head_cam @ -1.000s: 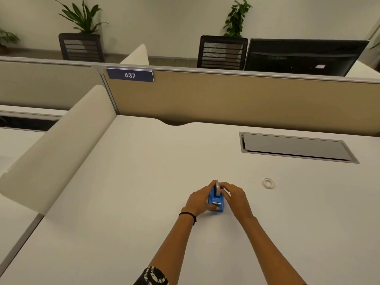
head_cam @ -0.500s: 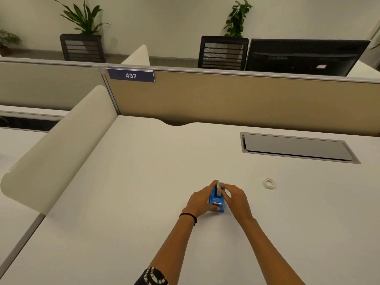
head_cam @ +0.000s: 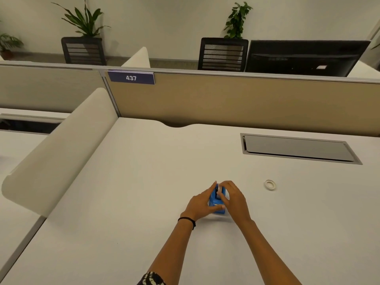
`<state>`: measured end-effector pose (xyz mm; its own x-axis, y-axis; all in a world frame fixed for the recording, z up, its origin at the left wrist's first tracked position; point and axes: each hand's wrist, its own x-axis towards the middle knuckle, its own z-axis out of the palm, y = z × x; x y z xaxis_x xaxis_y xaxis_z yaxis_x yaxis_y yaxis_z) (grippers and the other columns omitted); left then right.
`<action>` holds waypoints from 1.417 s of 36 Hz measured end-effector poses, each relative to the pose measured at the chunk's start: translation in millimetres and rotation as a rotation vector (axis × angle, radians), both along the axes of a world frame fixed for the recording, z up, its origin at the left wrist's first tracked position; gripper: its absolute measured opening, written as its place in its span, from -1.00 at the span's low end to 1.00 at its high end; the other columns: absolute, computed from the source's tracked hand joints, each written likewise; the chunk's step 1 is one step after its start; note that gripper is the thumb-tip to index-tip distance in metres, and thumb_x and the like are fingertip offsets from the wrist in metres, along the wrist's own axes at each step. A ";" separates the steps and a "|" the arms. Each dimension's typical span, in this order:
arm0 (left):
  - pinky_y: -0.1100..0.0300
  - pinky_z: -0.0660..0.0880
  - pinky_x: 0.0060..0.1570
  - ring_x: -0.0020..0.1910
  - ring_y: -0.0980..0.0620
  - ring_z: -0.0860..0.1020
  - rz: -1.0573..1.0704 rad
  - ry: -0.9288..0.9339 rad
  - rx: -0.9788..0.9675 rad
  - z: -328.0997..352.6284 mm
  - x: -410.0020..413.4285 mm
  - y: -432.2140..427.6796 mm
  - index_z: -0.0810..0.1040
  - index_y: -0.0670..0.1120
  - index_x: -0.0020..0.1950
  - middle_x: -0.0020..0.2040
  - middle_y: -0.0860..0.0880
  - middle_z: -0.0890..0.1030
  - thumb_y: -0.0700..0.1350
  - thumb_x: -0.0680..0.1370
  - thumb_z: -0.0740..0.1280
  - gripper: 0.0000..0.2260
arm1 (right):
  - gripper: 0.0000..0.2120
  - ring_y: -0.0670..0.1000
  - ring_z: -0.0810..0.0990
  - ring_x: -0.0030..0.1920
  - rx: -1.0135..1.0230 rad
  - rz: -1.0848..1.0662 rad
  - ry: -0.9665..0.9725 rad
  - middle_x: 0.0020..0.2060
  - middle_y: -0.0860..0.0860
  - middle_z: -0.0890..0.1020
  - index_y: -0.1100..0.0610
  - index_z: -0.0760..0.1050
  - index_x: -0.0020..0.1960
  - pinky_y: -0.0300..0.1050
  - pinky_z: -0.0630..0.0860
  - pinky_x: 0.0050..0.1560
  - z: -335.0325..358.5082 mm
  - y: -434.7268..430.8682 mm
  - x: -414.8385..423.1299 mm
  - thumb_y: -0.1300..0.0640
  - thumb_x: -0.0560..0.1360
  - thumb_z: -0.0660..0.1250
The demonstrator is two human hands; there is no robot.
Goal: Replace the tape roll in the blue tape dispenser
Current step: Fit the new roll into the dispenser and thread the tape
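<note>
- Blue tape dispenser (head_cam: 217, 202): sits on the white counter (head_cam: 144, 202), near-centre, directly ahead of the person. Long axis runs near-to-far; cutter end appears to face near, roll end far.
- Left hand (head_cam: 200, 204): clamped on the dispenser's left side, fingers lying fwd along the body, thumb at the near end. Acts as the brace.
- Right hand (head_cam: 233, 199): closed over the right side and top; fingertips curl onto the tape roll (head_cam: 220, 189) seated at the far top of the housing. Whether they truly pinch the roll or only rest on it: cannot tell, too small.
- Hands together, one per side, dispenser between them. Both equally near; the right hand has the roll contact.
- Second ring (head_cam: 269, 185): small pale roll or core, lying flat on the counter, right of the dispenser and slightly farther, well apart from both hands. Spent or fresh: cannot tell.
- Judged step: roll is either being seated or being pulled; which one is not clear from this view.
- Key relation for next move: roll axle sits crosswise (left-right) to the dispenser's long axis, so roll travel must be straight up/down, w/ the left hand holding the base down.
- Risk: light base may lift or twist w/ the roll.
</note>
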<state>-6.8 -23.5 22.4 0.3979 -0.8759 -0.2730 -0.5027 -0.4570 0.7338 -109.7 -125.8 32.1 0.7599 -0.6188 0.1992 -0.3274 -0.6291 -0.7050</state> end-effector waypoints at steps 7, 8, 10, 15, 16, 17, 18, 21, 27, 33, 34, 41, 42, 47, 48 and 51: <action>0.16 0.37 0.31 0.36 -0.02 0.42 0.031 -0.031 -0.032 -1.1 -4.7 -2.1 0.00 0.08 0.53 0.45 0.02 0.37 0.17 0.52 0.26 -0.33 | -0.85 0.10 0.57 -0.06 0.032 0.003 0.007 -0.04 0.18 0.59 0.25 0.55 0.02 -0.18 0.48 -0.04 3.4 -8.5 6.0 0.22 0.48 0.33; 0.16 0.38 0.30 0.35 -0.02 0.43 0.034 -0.034 -0.033 -1.4 -5.1 -2.4 0.00 0.08 0.53 0.45 0.02 0.37 0.17 0.53 0.26 -0.33 | -0.83 0.11 0.57 -0.05 0.034 0.004 0.012 -0.03 0.19 0.59 0.26 0.55 0.03 -0.16 0.49 -0.02 3.7 -9.2 6.5 0.22 0.48 0.33; 0.17 0.38 0.29 0.34 -0.02 0.44 0.041 -0.029 -0.031 -1.9 -5.6 -2.8 0.00 0.08 0.53 0.44 0.02 0.38 0.17 0.53 0.25 -0.33 | -0.83 0.12 0.57 -0.05 0.043 0.001 0.019 -0.03 0.19 0.59 0.27 0.55 0.02 -0.11 0.50 0.00 5.5 -10.5 6.6 0.22 0.47 0.34; 0.16 0.36 0.31 0.36 -0.04 0.42 0.040 -0.031 -0.026 -3.0 -4.7 -3.0 0.01 0.06 0.53 0.45 0.01 0.37 0.16 0.53 0.26 -0.34 | -0.91 0.11 0.58 -0.10 0.053 0.001 0.001 -0.12 0.16 0.64 0.26 0.55 -0.09 -0.09 0.49 -0.02 8.7 -13.4 5.2 0.24 0.43 0.38; 0.16 0.36 0.32 0.36 -0.04 0.42 0.038 -0.032 -0.025 -3.0 -4.5 -3.1 0.01 0.06 0.53 0.45 0.01 0.36 0.16 0.53 0.26 -0.34 | -0.93 0.11 0.58 -0.10 0.052 -0.003 -0.002 -0.13 0.15 0.65 0.24 0.55 -0.11 -0.07 0.49 -0.01 7.9 -13.3 4.8 0.24 0.43 0.38; 0.15 0.36 0.32 0.37 -0.04 0.42 0.039 -0.031 -0.025 -2.7 -4.6 -3.0 0.01 0.07 0.53 0.45 0.01 0.37 0.16 0.53 0.26 -0.34 | -0.93 0.10 0.59 -0.10 0.053 -0.009 -0.007 -0.13 0.14 0.65 0.23 0.56 -0.11 -0.06 0.49 0.01 6.6 -12.8 4.2 0.24 0.43 0.38; 0.15 0.36 0.32 0.37 -0.04 0.42 0.040 -0.029 -0.025 -2.6 -4.6 -2.9 0.01 0.07 0.53 0.45 0.01 0.37 0.17 0.53 0.26 -0.33 | -0.94 0.10 0.59 -0.09 0.056 -0.018 -0.012 -0.12 0.13 0.66 0.22 0.56 -0.10 -0.05 0.48 0.03 5.0 -12.0 3.7 0.23 0.44 0.37; 0.14 0.37 0.32 0.36 -0.04 0.43 0.043 -0.028 -0.021 -2.4 -4.9 -2.5 -0.01 0.07 0.53 0.45 0.01 0.38 0.17 0.52 0.26 -0.32 | -0.91 0.08 0.59 -0.06 0.071 -0.046 -0.023 -0.09 0.12 0.67 0.21 0.57 -0.06 -0.06 0.47 0.08 1.3 -9.0 2.1 0.22 0.45 0.36; 0.15 0.41 0.28 0.32 -0.06 0.47 0.031 -0.038 -0.018 -1.5 -4.9 -1.7 -0.06 0.05 0.53 0.45 0.00 0.38 0.18 0.52 0.26 -0.29 | -0.89 0.11 0.59 -0.11 0.034 0.001 -0.028 -0.12 0.17 0.63 0.26 0.54 -0.06 -0.01 0.55 -0.02 7.4 -5.6 2.7 0.24 0.44 0.38; 0.15 0.40 0.29 0.33 -0.05 0.46 0.024 -0.043 -0.012 -0.2 -5.2 -1.5 -0.05 0.06 0.53 0.45 0.00 0.38 0.19 0.52 0.25 -0.29 | -0.88 0.15 0.57 -0.11 -0.038 0.047 0.014 -0.11 0.24 0.61 0.31 0.53 -0.06 -0.07 0.52 -0.02 9.8 -3.8 4.8 0.25 0.46 0.34; 0.15 0.40 0.29 0.33 -0.05 0.46 0.023 -0.046 -0.011 -0.2 -5.4 -1.5 -0.05 0.05 0.53 0.45 0.00 0.37 0.18 0.52 0.25 -0.29 | -0.90 0.15 0.57 -0.12 -0.054 0.057 0.021 -0.13 0.24 0.60 0.31 0.53 -0.09 -0.12 0.51 -0.06 8.8 -2.8 4.0 0.27 0.46 0.34; 0.14 0.38 0.32 0.36 -0.05 0.43 0.027 -0.039 -0.007 0.6 -6.6 -1.3 -0.05 0.05 0.53 0.47 0.00 0.34 0.18 0.53 0.24 -0.30 | -0.94 0.12 0.59 -0.17 -0.073 0.051 0.002 -0.15 0.20 0.60 0.29 0.52 -0.10 -0.11 0.57 -0.14 0.9 -0.7 -0.9 0.29 0.46 0.35; 0.14 0.38 0.32 0.35 -0.06 0.44 0.030 -0.039 -0.006 0.4 -6.7 -1.5 -0.04 0.05 0.53 0.47 0.00 0.34 0.18 0.53 0.24 -0.31 | -0.93 0.11 0.59 -0.16 -0.062 0.052 -0.007 -0.14 0.20 0.60 0.29 0.52 -0.08 -0.10 0.58 -0.13 0.9 -1.1 -0.9 0.29 0.46 0.35; 0.17 0.47 0.10 0.18 -0.11 0.54 0.050 -0.055 0.022 0.3 -4.1 -3.5 -0.03 0.09 0.53 0.31 -0.15 0.50 0.20 0.57 0.12 -0.41 | -0.94 0.11 0.61 -0.15 -0.038 0.029 -0.033 -0.12 0.21 0.61 0.30 0.55 -0.08 -0.21 0.53 -0.12 -0.2 -2.0 -2.3 0.32 0.46 0.33; 0.16 0.48 0.06 0.13 -0.11 0.55 0.045 -0.061 0.030 0.8 -3.0 -4.2 -0.03 0.09 0.53 0.25 -0.17 0.52 0.19 0.58 0.09 -0.43 | -0.94 0.10 0.61 -0.16 -0.030 0.021 -0.036 -0.13 0.21 0.62 0.31 0.56 -0.09 -0.25 0.51 -0.12 -0.7 -1.5 -2.8 0.33 0.46 0.32; 0.13 0.50 0.05 0.08 -0.12 0.57 0.047 -0.081 0.022 1.8 -1.9 -6.9 -0.02 0.07 0.53 0.21 -0.19 0.55 0.16 0.60 0.06 -0.46 | -0.94 0.01 0.59 -0.17 0.018 -0.005 -0.070 -0.13 0.19 0.63 0.30 0.56 -0.10 -0.48 0.45 -0.13 -2.4 -0.6 -3.8 0.32 0.46 0.33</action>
